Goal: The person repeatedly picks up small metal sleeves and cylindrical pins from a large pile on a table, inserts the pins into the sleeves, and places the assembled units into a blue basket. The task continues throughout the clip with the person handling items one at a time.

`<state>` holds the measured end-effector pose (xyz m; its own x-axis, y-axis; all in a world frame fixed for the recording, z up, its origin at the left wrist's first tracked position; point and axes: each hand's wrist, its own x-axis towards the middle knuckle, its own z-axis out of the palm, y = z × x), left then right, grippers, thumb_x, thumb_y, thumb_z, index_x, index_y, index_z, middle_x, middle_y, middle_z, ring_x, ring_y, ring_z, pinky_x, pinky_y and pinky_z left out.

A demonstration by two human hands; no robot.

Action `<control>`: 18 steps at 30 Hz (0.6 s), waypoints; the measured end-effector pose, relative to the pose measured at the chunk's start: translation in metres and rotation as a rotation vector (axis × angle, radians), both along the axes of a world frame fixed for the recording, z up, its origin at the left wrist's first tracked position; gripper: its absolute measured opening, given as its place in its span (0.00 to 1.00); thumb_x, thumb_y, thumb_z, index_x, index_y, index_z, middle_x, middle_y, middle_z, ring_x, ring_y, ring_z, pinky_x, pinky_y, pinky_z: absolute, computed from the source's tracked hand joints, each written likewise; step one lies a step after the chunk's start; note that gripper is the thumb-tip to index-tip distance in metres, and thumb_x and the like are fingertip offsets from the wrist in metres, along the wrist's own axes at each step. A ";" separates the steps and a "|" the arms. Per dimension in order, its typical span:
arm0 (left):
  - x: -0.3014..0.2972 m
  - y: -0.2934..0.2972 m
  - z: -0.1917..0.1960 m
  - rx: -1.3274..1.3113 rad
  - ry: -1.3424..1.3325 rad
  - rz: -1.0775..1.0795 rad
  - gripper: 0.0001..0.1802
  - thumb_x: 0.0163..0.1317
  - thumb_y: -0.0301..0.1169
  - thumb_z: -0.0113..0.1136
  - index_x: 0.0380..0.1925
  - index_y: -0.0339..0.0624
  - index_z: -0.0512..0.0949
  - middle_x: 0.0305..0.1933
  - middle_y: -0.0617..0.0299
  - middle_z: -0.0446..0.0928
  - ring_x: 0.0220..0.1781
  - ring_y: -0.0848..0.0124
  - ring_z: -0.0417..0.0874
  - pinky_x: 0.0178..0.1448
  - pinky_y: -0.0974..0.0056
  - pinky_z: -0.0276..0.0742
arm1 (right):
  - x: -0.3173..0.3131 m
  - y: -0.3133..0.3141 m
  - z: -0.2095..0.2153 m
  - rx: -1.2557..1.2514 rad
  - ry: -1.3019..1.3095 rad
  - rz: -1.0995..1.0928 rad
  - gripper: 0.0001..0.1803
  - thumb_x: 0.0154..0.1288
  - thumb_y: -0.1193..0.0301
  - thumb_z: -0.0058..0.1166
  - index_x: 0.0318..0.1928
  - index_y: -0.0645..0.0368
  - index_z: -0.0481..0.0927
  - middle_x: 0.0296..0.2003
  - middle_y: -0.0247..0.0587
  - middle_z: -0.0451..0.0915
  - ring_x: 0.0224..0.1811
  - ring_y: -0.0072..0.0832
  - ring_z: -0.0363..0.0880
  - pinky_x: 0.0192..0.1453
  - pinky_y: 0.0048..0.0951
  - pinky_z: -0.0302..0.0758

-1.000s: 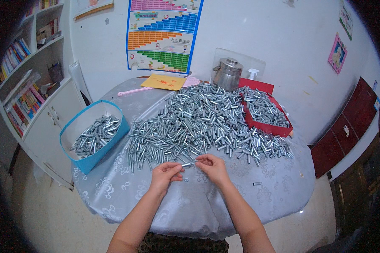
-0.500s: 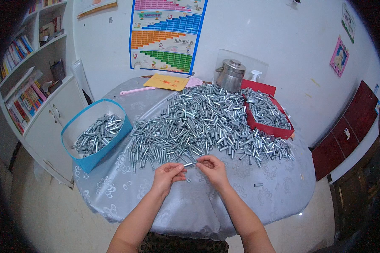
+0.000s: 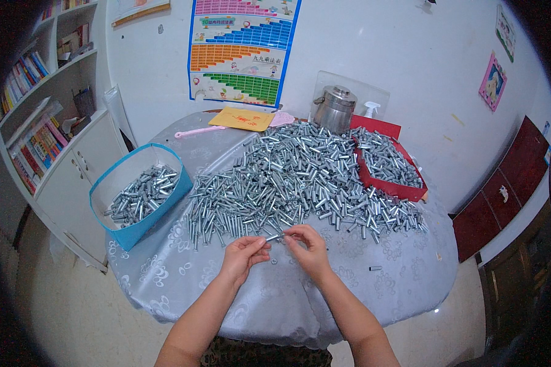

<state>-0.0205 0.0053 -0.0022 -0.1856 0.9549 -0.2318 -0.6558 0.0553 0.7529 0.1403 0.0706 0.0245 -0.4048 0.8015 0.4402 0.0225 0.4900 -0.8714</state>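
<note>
Metal piece (image 3: pixel 275 237) is pinched at opposite ends by left hand (image 3: pixel 242 257) and right hand (image 3: pixel 309 251), presumably for steadiness. Metal parts (image 3: pixel 281 174) are heaped just beyond both, likely for easy reach.

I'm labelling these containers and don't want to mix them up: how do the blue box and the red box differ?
Colour: the blue box has a whitish inside; the red box has red walls.
Place: the blue box is at the person's left, the red box at the right.
Fill: bare inner wall shows above the blue box's contents; the red box's reach near its rim.
Both hold many small silvery metal pieces.
</note>
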 end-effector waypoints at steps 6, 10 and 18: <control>0.000 0.000 0.000 -0.010 -0.042 -0.037 0.09 0.55 0.27 0.57 0.34 0.33 0.75 0.31 0.53 0.78 0.27 0.71 0.79 0.32 0.69 0.80 | 0.001 0.006 -0.014 -0.151 0.136 0.011 0.09 0.55 0.78 0.53 0.38 0.63 0.76 0.37 0.39 0.75 0.40 0.24 0.75 0.45 0.22 0.72; -0.001 0.000 -0.002 0.002 -0.049 -0.070 0.09 0.55 0.27 0.57 0.34 0.32 0.75 0.31 0.53 0.78 0.27 0.71 0.79 0.32 0.69 0.80 | 0.002 0.003 -0.006 -0.048 0.018 0.008 0.10 0.54 0.77 0.54 0.39 0.63 0.76 0.37 0.39 0.76 0.40 0.24 0.76 0.44 0.22 0.72; -0.006 0.002 -0.007 0.014 -0.063 -0.031 0.09 0.55 0.28 0.57 0.34 0.33 0.75 0.31 0.53 0.78 0.28 0.72 0.79 0.33 0.69 0.79 | 0.002 -0.002 0.006 -0.085 -0.141 0.002 0.11 0.52 0.71 0.58 0.37 0.59 0.78 0.33 0.37 0.76 0.36 0.25 0.75 0.39 0.25 0.72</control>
